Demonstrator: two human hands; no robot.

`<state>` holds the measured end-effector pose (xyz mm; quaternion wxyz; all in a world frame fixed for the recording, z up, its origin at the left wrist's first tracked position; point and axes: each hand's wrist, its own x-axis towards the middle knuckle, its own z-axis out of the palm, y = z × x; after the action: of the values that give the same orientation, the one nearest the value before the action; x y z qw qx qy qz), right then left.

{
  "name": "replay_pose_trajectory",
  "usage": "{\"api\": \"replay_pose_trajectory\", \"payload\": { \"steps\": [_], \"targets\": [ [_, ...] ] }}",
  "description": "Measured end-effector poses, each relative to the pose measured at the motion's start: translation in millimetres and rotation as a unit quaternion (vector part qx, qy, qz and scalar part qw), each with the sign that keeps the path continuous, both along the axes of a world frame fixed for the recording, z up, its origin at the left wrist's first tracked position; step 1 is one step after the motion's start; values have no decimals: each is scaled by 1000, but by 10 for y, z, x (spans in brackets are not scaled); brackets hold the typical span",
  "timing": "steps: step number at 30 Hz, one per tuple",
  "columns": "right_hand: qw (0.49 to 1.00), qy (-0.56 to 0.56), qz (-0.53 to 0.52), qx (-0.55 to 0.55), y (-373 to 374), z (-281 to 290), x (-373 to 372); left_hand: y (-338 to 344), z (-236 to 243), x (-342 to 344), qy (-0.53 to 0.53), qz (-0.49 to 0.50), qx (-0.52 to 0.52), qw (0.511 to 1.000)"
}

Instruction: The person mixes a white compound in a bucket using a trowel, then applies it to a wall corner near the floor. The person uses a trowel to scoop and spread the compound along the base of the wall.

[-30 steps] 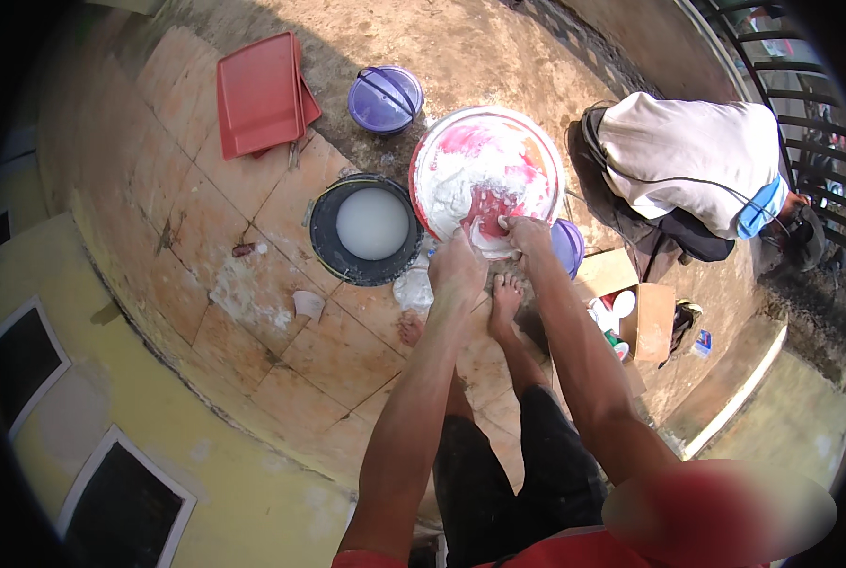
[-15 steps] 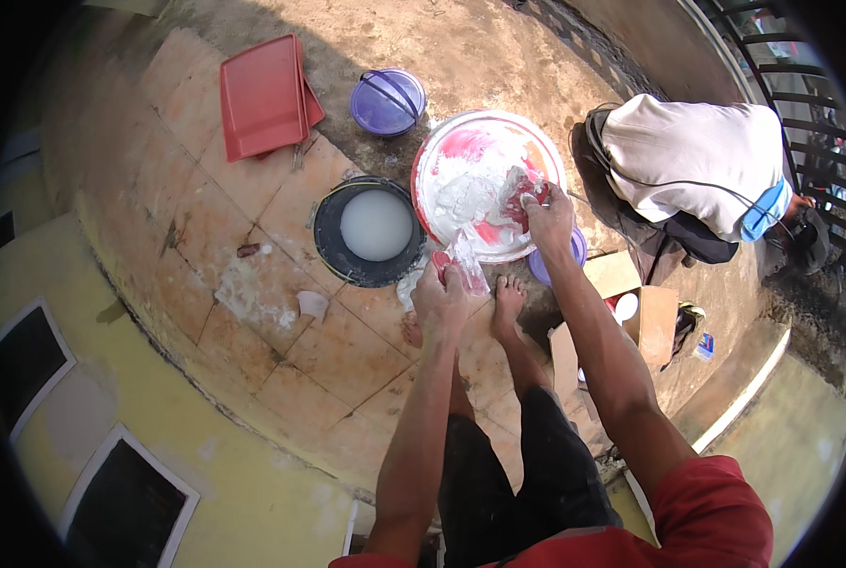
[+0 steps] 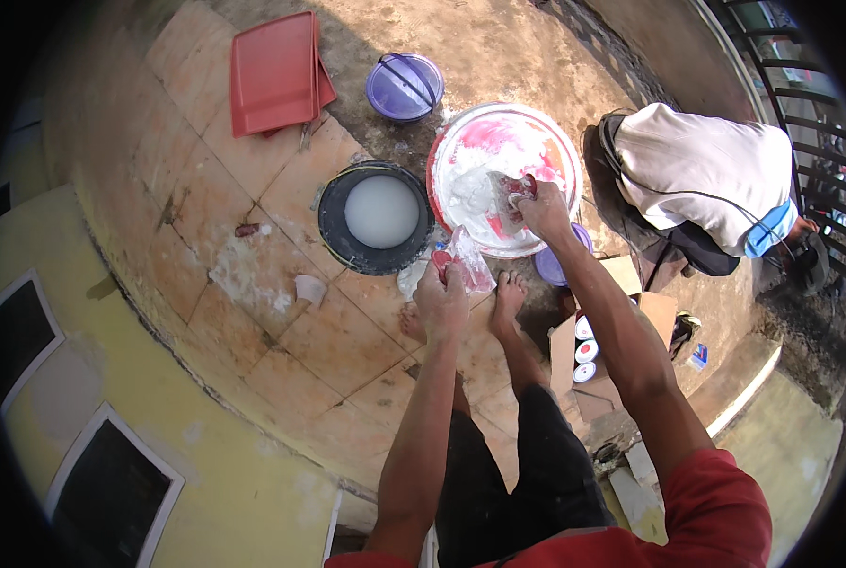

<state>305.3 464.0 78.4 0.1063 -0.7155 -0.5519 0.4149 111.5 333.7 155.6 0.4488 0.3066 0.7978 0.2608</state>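
Head view, nearest first, twelve o'clock being straight up: what about the hands?

The left hand (image 3: pixel 442 298) is curled firmly round the handle of a scraper (image 3: pixel 472 265). Its white-smeared blade points to about one o'clock from the fist.

And the other?

The right hand (image 3: pixel 544 210) is closed round a second scraper (image 3: pixel 514 188), pointing to ten o'clock. It is over the tub (image 3: pixel 431 175); whether the blade touches the paste (image 3: pixel 470 196) I can't tell.

Where does the tub sit?

On the ground, at twelve o'clock from the bare right foot (image 3: pixel 510 295). It is round and red-rimmed, with white paste spread over its pink inside.

What lies around the tub?

At five o'clock, a box (image 3: pixel 562 355) with its flaps up and cans (image 3: pixel 586 351) inside. Nearer the tub, also at five, a purple lid (image 3: pixel 565 257), partly behind the right forearm (image 3: pixel 612 308). Just beside the tub, towards eight, stands a black bucket (image 3: pixel 332 227) with cloudy white liquid (image 3: pixel 382 211) in it.

Farther out?

At three, a light shirt (image 3: pixel 707 166) with a dark cord across it. Between ten and eleven, a purple pail (image 3: pixel 404 87), lid on. Well apart at ten, red trays (image 3: pixel 273 74), stacked askew.
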Motion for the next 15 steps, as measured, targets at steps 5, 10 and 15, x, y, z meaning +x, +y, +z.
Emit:
{"api": "replay_pose_trajectory", "payload": {
  "steps": [5,10,15],
  "targets": [
    [998,-31,-8,-47,485,164,-21,-20,-4,-129,-25,13,30,999],
    [984,-108,143,-19,1215,66,-173,-114,-159,-192,-15,27,44,999],
    [943,-67,324,13,1409,-126,-517,-98,-91,-52,-31,17,4,999]
  ]
}}
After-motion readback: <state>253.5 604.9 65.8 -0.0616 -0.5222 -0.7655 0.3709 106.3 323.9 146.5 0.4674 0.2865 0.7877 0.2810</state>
